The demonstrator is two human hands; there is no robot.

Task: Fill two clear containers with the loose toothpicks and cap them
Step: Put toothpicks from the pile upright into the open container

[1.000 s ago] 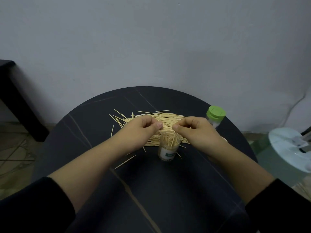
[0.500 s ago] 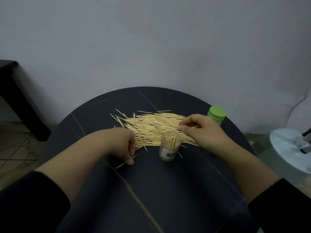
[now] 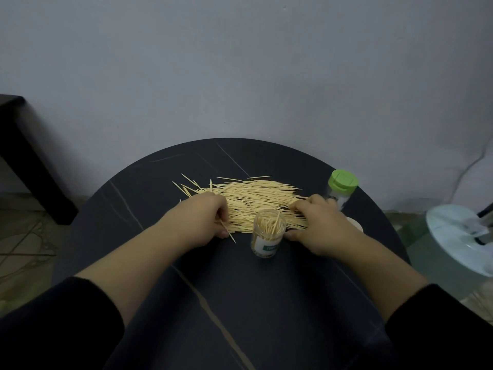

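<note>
L: left hand [image 3: 202,220], fingers curled, pinching one toothpick [image 3: 227,231], its tip poking out toward you. R: right hand [image 3: 320,225], fingers bent over the right end of the pile [image 3: 253,198], thumb at its near edge; can't tell if a bunch is actually clamped. Hands apart, open container [image 3: 268,233] upright betw. them, partly filled w/ sticks leaning at odd angles. Looks like the gather step: square a small bunch parallel, tips level, then drop in vertically. The mouth is narrow and crossed sticks would prob. jam. Sticks are thin, pale wood, pointed, mostly lying L–R, likely to skid on the smooth, dark, veined tabletop [image 3: 240,303]. The capped container [image 3: 338,198], w/ green lid [image 3: 342,180], stands just behind your R hand.
</note>
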